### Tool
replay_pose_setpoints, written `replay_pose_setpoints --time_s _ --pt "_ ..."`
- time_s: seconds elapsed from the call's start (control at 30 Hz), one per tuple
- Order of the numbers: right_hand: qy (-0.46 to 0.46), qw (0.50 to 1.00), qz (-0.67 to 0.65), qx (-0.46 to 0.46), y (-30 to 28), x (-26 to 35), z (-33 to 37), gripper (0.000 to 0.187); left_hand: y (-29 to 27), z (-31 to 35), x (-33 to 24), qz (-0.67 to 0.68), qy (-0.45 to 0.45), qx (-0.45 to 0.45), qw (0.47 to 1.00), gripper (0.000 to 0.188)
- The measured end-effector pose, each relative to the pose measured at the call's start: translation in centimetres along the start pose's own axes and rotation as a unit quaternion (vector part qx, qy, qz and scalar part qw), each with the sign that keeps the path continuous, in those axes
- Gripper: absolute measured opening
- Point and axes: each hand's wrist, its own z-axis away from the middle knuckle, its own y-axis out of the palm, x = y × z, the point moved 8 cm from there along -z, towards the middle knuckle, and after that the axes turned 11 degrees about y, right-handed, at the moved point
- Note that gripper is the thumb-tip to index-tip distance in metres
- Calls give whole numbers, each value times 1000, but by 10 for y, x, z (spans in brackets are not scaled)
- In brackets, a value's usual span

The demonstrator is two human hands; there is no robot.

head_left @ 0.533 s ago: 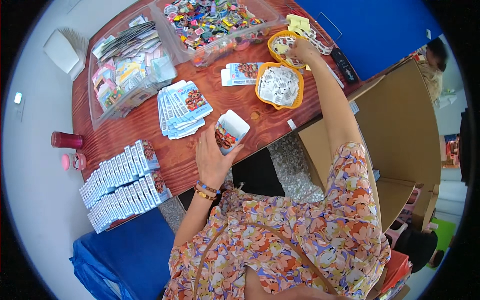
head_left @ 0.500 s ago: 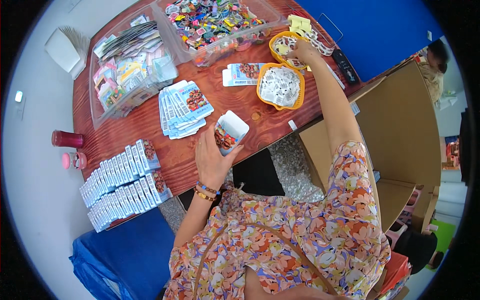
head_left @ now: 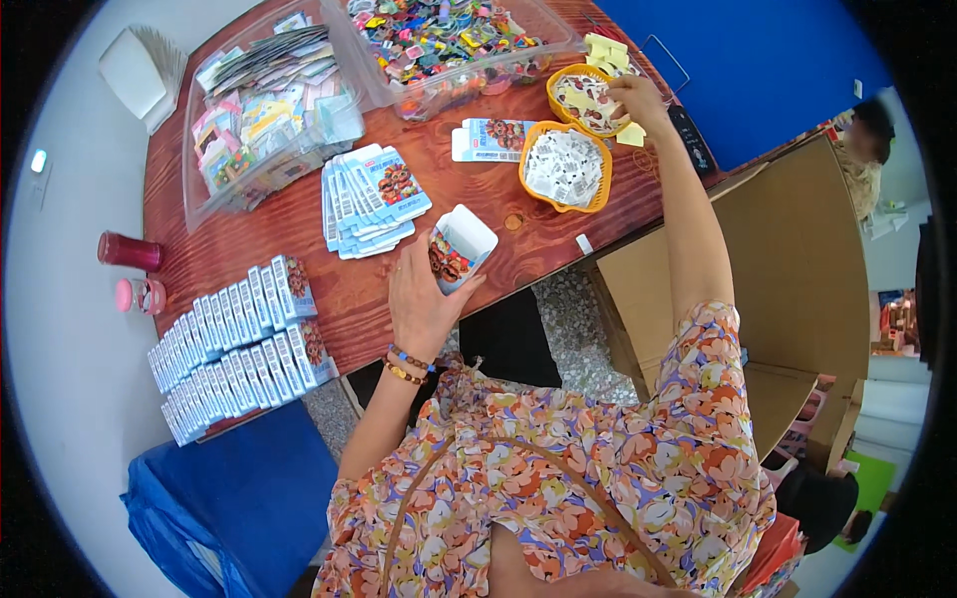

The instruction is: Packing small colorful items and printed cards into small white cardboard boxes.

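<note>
My left hand (head_left: 424, 299) is wrapped around a small light-blue printed box (head_left: 461, 249). The box is tilted, its open white end facing up and away. At the far right of the table, my right hand (head_left: 641, 103) is over the rim of a yellow basket (head_left: 595, 127) holding pale yellow and brown-white paper pieces. Its fingers are bent together at the basket; whatever they pinch is too small to make out. Nearer stands a second yellow basket (head_left: 605, 189), filled with small white printed packets (head_left: 560, 167).
Flat box blanks (head_left: 374, 199) lie stacked left of centre, another blank (head_left: 488, 140) by the baskets. Filled-out boxes (head_left: 229, 344) stand in two rows at the near left. Clear bins hold cards (head_left: 274, 120) and colourful trinkets (head_left: 439, 45). A large carton (head_left: 797, 249) is at right.
My right hand has lifted slightly and shifted toward the basket's right side. My left hand keeps its hold on the box. The whole view has shifted a little.
</note>
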Motion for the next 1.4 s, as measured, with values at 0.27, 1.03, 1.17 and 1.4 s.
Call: replay_pose_setpoints --time_s 0.27,1.03,1.17,1.4 --pt "-237 922 -157 261 100 135 222 8 -8 2 0 -70 -11 -5 997 86" --pt "-253 940 -189 129 170 116 306 36 -56 21 1 22 -23 -171 985 75" --pt "-201 883 -293 308 178 116 296 35 -45 36 35 321 -99 -109 936 52" --pt "-211 836 -354 363 169 134 302 28 -80 33 2 422 -17 -215 880 46"
